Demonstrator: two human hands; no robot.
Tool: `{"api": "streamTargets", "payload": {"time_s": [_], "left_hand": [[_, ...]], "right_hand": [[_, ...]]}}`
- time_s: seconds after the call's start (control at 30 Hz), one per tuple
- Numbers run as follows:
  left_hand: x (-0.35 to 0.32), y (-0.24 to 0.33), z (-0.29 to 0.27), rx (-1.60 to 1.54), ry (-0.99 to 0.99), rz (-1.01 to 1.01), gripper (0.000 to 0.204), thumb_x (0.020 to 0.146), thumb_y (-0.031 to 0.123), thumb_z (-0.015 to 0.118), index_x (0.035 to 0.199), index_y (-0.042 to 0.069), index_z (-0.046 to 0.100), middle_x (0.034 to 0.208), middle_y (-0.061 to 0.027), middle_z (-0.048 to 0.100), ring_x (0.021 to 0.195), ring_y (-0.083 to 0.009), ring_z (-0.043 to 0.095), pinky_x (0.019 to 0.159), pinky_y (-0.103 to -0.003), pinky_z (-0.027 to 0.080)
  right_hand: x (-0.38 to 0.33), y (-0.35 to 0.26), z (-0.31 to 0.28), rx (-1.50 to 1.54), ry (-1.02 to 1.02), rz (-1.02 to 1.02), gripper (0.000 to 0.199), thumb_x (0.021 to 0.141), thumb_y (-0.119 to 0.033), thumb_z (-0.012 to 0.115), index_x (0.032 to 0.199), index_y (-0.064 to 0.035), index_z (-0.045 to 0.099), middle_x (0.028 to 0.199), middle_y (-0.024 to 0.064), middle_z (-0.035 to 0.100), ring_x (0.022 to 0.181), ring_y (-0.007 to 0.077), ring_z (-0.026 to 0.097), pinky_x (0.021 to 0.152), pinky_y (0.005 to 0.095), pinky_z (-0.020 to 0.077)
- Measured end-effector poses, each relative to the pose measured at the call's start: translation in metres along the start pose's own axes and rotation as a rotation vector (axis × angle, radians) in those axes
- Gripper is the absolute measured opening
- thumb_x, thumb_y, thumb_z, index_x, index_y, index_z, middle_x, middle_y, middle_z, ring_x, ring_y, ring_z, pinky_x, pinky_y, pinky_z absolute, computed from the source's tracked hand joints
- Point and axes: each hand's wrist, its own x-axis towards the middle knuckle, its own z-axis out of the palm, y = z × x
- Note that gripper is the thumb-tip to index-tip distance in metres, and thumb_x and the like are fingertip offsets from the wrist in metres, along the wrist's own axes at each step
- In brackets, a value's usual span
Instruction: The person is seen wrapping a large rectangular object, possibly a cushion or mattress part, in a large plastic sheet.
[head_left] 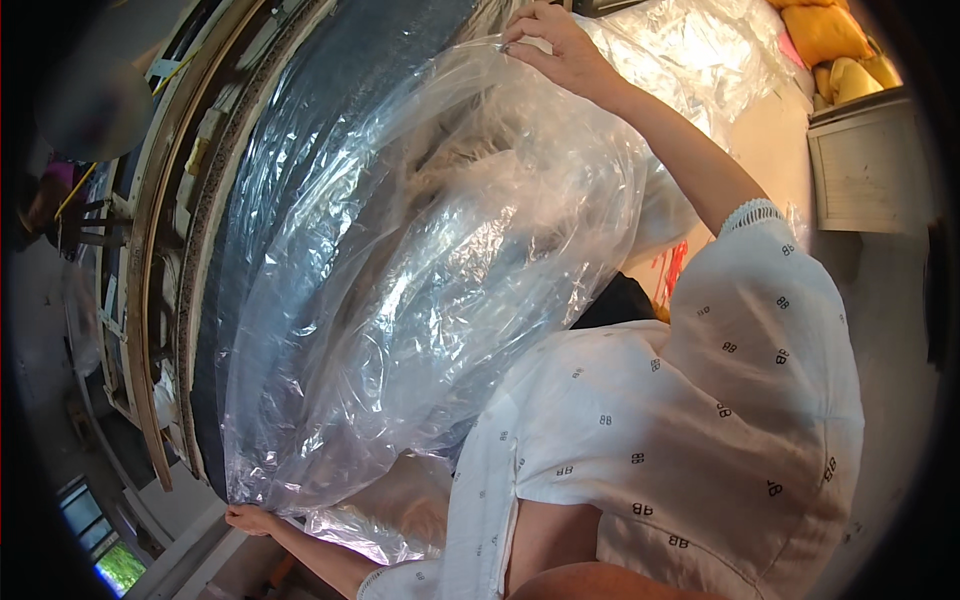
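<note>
A large sheet of clear plastic film [430, 290], shiny and wrinkled, is stretched between my two hands. At the lower left, my left hand [250, 518] is closed on a gathered corner of the film. Far up and to the right, my right hand [562, 50] pinches the film's edge between thumb and fingers, with the arm held out. Beneath the film is a dark, flat surface [208, 365], mostly covered. Through the plastic, brownish and pale shapes show, too blurred to name.
Along the left runs a long frame of wooden rails [150, 260]. More crumpled clear plastic [690, 50] lies at the upper right, near orange-yellow bundles [825, 35] and a pale cabinet [868, 165]. Red strips [673, 268] show beside my white patterned shirt. A window [95, 530] is at the lower left.
</note>
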Motion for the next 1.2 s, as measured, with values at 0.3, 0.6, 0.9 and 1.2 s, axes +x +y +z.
{"api": "streamTargets", "payload": {"time_s": [0.3,0.6,0.9,1.2], "left_hand": [[0.005,-0.025,0.009,-0.052,0.058,-0.027,0.037,0.091,0.033,0.04,0.11,0.006,0.055,0.109,-0.0139,0.059,0.099,-0.037,0.055,0.083,-0.046,0.042],[0.0,-0.085,-0.053,-0.59,0.096,-0.088,0.032,0.093,0.022,0.05,0.111,-0.004,0.054,0.107,-0.0144,0.057,0.093,-0.0221,0.055,0.083,-0.032,0.045],[-0.06,-0.164,-0.166,-0.641,0.055,-0.368,0.036,0.091,0.028,0.055,0.114,0.0,0.055,0.111,-0.0106,0.058,0.093,-0.0216,0.055,0.078,-0.03,0.045],[-0.162,-0.216,-0.173,-0.917,-0.212,-0.535,0.039,0.087,0.028,0.063,0.118,0.006,0.055,0.108,-0.0026,0.058,0.094,-0.012,0.052,0.081,-0.024,0.042]], "right_hand": [[0.106,-0.029,-0.005,0.619,-0.24,0.496,0.023,0.091,-0.028,0.05,0.095,-0.0082,0.059,0.074,0.0021,0.059,0.066,0.0162,0.058,0.059,0.0295,0.0448],[0.171,-0.025,0.11,-0.083,-0.02,-0.077,0.02,0.078,-0.027,0.059,0.079,-0.0072,0.064,0.079,0.0139,0.062,0.078,0.0329,0.059,0.069,0.0421,0.046],[0.162,-0.062,0.112,0.096,-0.219,-0.16,0.023,0.075,-0.03,0.063,0.076,-0.0069,0.063,0.077,0.0142,0.062,0.075,0.0323,0.06,0.066,0.0419,0.0457],[0.165,-0.066,0.117,0.059,-0.292,-0.092,0.023,0.075,-0.031,0.062,0.081,-0.0084,0.063,0.079,0.0145,0.063,0.077,0.0324,0.061,0.067,0.0409,0.0463]]}}
